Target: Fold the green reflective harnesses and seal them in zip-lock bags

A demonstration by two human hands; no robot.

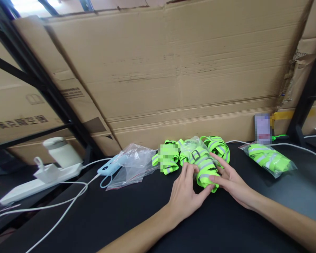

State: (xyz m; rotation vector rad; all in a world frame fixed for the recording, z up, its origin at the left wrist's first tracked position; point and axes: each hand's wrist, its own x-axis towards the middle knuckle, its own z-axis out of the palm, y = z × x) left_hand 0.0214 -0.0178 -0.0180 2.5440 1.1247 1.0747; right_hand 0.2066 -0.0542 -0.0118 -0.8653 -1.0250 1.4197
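Note:
Between my two hands is a bundle of neon green reflective strap (205, 165) with grey stripes and a black buckle. A clear plastic bag (196, 143) covers its far part, while the near end shows uncovered. My left hand (184, 192) grips the bundle's left side and near end, its thumb at the front. From the right, my right hand (233, 181) holds the same bundle with thumb and fingers. Close by on the left lies another green strap bundle (171, 158), partly blurred out. A coiled green strap (218, 149) sits just behind the right fingers.
A bagged green strap bundle (270, 158) lies on the black table (137, 218) at right. Clear bags (137, 158) partly cover a light blue phone (109, 167) at left. White cables run from a power strip (42, 182) near a white bottle (61, 153). Cardboard (179, 70) walls the back.

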